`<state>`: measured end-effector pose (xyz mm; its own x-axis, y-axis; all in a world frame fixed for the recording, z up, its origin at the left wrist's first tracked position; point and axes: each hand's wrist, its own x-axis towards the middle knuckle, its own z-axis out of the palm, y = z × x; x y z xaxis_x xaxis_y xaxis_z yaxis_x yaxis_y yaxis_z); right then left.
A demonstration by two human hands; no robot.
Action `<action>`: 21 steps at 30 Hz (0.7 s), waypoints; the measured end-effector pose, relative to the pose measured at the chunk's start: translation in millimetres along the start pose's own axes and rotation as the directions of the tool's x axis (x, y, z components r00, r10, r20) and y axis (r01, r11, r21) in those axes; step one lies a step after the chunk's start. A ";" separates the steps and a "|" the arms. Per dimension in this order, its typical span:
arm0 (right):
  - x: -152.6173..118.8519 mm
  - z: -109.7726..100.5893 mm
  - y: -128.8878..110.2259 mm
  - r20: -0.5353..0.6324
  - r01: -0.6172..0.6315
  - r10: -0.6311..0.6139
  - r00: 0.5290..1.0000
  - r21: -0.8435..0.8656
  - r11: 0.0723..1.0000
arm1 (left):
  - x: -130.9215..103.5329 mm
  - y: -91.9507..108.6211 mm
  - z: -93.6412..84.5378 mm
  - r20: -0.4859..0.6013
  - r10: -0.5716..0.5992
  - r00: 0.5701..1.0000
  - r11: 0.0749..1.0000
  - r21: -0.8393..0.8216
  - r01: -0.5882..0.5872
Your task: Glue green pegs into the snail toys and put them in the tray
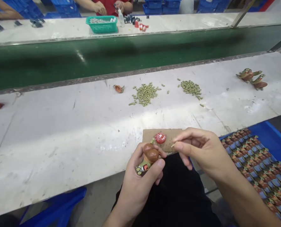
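My left hand point(139, 181) is wrapped round a small toy figure point(151, 154) with a glossy brown, rounded body and a green part bearing yellow-ringed eyes. A thin green end of the figure points up toward a round red-topped container point(160, 137). That container stands on a piece of brown cardboard point(148, 134) at the table's near edge. To the right of the figure, and apart from it, my right hand point(198, 146) pinches a tiny pale green piece point(172, 145) between thumb and forefinger.
Small green pieces lie in two piles, one at centre point(145, 94) and one farther right point(190, 87). A brown part point(118, 88) and toy figures point(248, 75) are on the table. A blue crate point(271, 134) holds rows of figures. Across the green belt point(107, 58), people sit near a green basket point(102, 28).
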<state>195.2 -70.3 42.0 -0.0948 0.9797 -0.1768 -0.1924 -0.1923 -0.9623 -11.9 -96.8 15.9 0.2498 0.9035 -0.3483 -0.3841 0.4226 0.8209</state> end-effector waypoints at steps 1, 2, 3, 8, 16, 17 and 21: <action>-6.9 4.1 3.9 0.005 -0.012 0.011 1.000 0.036 0.999 | 1.7 -1.5 1.1 0.007 0.023 1.000 0.999 0.022 -0.023; -11.9 7.4 8.1 -0.002 -0.016 0.016 1.000 0.061 0.998 | 3.3 -3.0 2.1 0.015 0.048 0.999 0.998 0.045 -0.048; -15.2 9.9 12.0 -0.018 -0.016 0.018 1.000 0.081 0.997 | 4.7 -4.6 2.9 0.023 0.067 0.997 0.995 0.067 -0.069; -18.8 12.5 21.0 -0.070 -0.051 0.059 0.996 0.110 0.993 | 8.5 -10.6 2.7 -0.004 0.140 0.990 0.980 0.146 -0.138; -18.0 7.5 11.0 0.054 -0.029 0.040 0.998 -0.188 0.982 | 4.7 -8.5 -7.4 -0.019 0.185 0.983 0.941 0.293 -0.171; -17.6 7.5 10.3 0.065 0.001 0.015 0.998 -0.241 0.971 | 4.6 -8.1 -8.0 -0.029 0.198 0.980 0.935 0.307 -0.180; -13.4 6.8 11.3 0.075 0.158 -0.139 0.987 -0.441 0.883 | 5.1 -9.3 -9.3 -0.070 0.236 0.969 0.919 0.340 -0.199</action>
<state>187.7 -86.0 34.8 -0.1399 0.9899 -0.0249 0.2458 0.0103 -0.9693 -15.3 -95.4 2.3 0.0896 0.9804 -0.1752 -0.1007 0.1839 0.9778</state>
